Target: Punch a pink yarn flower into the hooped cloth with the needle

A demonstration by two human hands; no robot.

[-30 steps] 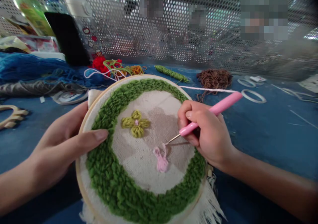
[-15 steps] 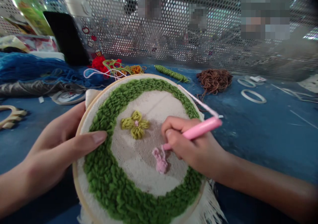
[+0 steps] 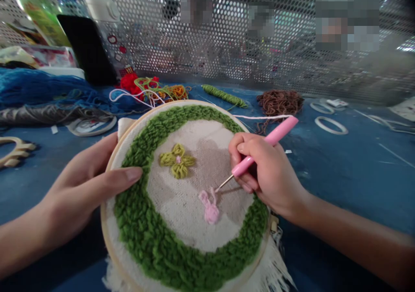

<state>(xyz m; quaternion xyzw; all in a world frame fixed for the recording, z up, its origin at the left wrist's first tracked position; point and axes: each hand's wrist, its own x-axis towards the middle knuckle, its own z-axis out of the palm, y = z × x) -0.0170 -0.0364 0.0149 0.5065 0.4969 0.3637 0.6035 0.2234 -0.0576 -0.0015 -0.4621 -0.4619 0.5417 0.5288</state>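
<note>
My left hand (image 3: 87,188) grips the left side of a round embroidery hoop (image 3: 105,223), its thumb on top and its fingers hidden underneath. White cloth (image 3: 191,214) is stretched in the hoop, with a thick ring of green yarn loops (image 3: 145,231) around it. Inside the ring sit a yellow-green yarn flower (image 3: 177,161) and a small pink looped shape (image 3: 211,211). My right hand (image 3: 262,171) holds a pink punch needle (image 3: 243,166) at a slant. Its metal tip is beside the top of the pink loops. Pale pink yarn (image 3: 266,118) runs from the handle's upper end.
Behind the hoop lie a green yarn bundle (image 3: 223,96), brown yarn (image 3: 280,103) and red yarn (image 3: 129,84). Blue yarn (image 3: 39,89), a black phone (image 3: 86,48) and bottles (image 3: 40,17) are at the left. White rings (image 3: 330,125) lie right, before a perforated metal screen (image 3: 210,46).
My right hand has risen and moved right, drawing the punch needle up so that its metal shaft now shows above the cloth. The hoop has shifted slightly right.
</note>
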